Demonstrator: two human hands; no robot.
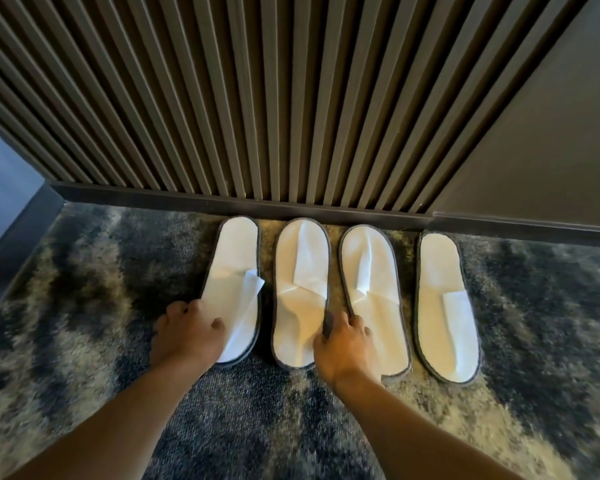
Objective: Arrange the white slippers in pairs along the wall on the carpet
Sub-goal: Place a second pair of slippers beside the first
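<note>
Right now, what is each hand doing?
Left hand: closed on the leftmost slipper.
Right hand: closed on the third slipper, at its edge.

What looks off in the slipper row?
The leftmost slipper has its loose white flap poking past its right edge, and it tilts relative to the other three. The rightmost slipper sits slightly farther from the baseboard.

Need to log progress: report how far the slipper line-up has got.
Done: four white slippers lie side by side on the carpet, ends at the baseboard. In hand: left hand on the leftmost slipper; right hand at the two middle slippers. Left: spacing them into two pairs; the rightmost slipper sits slightly apart.
</note>
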